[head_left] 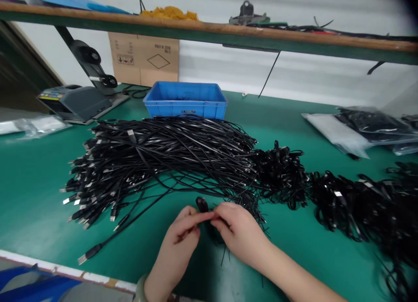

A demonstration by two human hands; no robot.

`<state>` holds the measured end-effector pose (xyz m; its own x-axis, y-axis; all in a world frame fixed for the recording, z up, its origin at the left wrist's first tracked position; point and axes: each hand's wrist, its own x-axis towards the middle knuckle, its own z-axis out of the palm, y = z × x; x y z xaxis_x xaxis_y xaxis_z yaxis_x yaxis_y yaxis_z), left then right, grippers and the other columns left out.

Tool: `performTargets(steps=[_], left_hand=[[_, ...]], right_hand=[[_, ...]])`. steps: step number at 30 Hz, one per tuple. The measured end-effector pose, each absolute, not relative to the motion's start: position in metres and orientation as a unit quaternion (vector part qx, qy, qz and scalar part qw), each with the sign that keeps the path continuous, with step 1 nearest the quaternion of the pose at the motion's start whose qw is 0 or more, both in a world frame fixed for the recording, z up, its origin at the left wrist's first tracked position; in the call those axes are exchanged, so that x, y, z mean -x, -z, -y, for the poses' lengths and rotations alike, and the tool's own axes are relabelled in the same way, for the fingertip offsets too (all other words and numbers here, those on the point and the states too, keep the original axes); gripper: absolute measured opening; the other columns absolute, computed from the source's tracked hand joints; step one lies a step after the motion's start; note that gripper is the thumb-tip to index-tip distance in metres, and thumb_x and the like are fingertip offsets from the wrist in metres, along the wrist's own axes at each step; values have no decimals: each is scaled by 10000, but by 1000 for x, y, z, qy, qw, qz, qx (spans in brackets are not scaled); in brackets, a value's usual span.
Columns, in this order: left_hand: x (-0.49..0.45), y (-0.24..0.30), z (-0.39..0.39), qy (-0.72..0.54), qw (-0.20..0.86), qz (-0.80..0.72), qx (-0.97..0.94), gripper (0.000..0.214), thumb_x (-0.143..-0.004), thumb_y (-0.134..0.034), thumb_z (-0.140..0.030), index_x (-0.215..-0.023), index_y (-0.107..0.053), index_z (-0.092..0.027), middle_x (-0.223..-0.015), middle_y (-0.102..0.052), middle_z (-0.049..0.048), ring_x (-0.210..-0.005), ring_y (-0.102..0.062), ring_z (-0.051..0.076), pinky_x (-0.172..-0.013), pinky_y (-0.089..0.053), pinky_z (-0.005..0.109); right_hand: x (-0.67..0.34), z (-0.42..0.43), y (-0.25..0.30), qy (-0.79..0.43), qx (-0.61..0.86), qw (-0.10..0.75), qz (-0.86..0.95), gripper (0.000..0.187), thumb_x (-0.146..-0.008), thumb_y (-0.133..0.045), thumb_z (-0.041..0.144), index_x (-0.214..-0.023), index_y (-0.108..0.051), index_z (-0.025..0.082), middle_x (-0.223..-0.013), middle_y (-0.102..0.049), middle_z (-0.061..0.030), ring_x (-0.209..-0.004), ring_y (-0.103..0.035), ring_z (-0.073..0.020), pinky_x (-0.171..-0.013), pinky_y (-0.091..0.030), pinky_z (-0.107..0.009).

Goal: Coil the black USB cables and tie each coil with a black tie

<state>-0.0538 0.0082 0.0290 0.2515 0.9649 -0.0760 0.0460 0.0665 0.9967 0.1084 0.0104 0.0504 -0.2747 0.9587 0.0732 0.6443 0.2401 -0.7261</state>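
small black looped cable point(202, 204) | just this side of the tangled black USB cable pile point(170, 158) | left grip point(179, 243) and right grip point(238, 234) both clenched on it, loop pointing up at pile, hands about equally close tbh

Your left hand point(176, 245) and right hand point(238, 232) are bare. A dull olive sleeve point(140, 290) ends at your left wrist in a thick, soft-looking cuff, while your right forearm point(287, 271) runs bare to the frame's edge.
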Motion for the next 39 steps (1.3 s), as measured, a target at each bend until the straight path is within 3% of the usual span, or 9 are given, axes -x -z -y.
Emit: performTargets(steps=[5,8,10,14,17,21,24,28,39], left_hand=[[52,-27,-16,-384,492,-511,-591,217,-666,-608,-125,-820,-701,-247,-1070,-522,46,-1035,-444,232,-918,-325,306],[43,-17,-8,-389,635,-458,-485,56,-742,-613,-250,-774,-636,-210,-801,-588,20,-768,-514,169,-732,-403,267],[34,-10,1,-399,765,-356,-359,223,-774,-578,-403,-697,-569,-194,-540,-473,-40,-510,-423,108,-539,-376,227],[22,-4,11,-325,916,-124,-199,372,-791,-493,-518,-623,-514,-187,-363,-229,-110,-323,-215,60,-404,-290,208],[21,-9,7,-316,901,-159,-251,378,-794,-499,-516,-781,-584,-148,-434,-442,-45,-388,-378,81,-455,-318,214],[27,-17,1,-306,863,-255,-309,461,-771,-523,-549,-987,-566,-144,-644,-575,20,-563,-494,112,-580,-355,236],[35,-17,0,-313,849,-275,-324,422,-776,-527,-528,-948,-581,-147,-636,-552,9,-566,-477,107,-589,-345,240],[43,-16,-1,-318,829,-305,-345,392,-742,-577,-509,-911,-587,-156,-627,-530,-3,-583,-463,114,-571,-328,239],[38,-38,-11,-374,663,-452,-466,180,-791,-542,-331,-883,-603,-189,-633,-527,-19,-635,-485,137,-629,-392,251]], right_hand=[[-110,-7,-54,-397,504,324,695,139,-756,-518,97,-665,-546,198,-656,-563,20,-650,-519,-123,-607,-406,-226],[-113,-6,-56,-322,482,363,729,132,-795,-484,127,-726,-565,206,-722,-600,-15,-708,-538,-153,-675,-421,-283],[-112,-5,-52,-297,467,385,739,131,-808,-477,138,-760,-572,214,-789,-627,-38,-783,-560,-178,-752,-417,-336],[-104,-2,-40,-514,430,483,563,99,-772,-586,223,-802,-495,247,-726,-621,13,-747,-623,-174,-716,-478,-337],[-118,-10,-47,-592,397,521,470,344,-693,-684,276,-949,-454,281,-661,-613,56,-598,-616,-154,-585,-502,-304],[-192,-43,-75,-206,550,548,595,136,-741,-617,205,-874,-599,227,-910,-655,-32,-867,-608,-182,-796,-468,-341],[-260,-71,-83,58,644,447,619,195,-735,-553,124,-895,-621,213,-969,-658,-57,-950,-583,-229,-862,-428,-402],[-283,-87,-75,123,669,316,661,321,-693,-443,16,-892,-638,175,-980,-661,-90,-942,-583,-252,-850,-432,-419],[-100,-107,-28,-34,609,320,725,169,-790,-586,314,-848,-652,170,-879,-614,-102,-871,-526,-262,-754,-455,-377]])
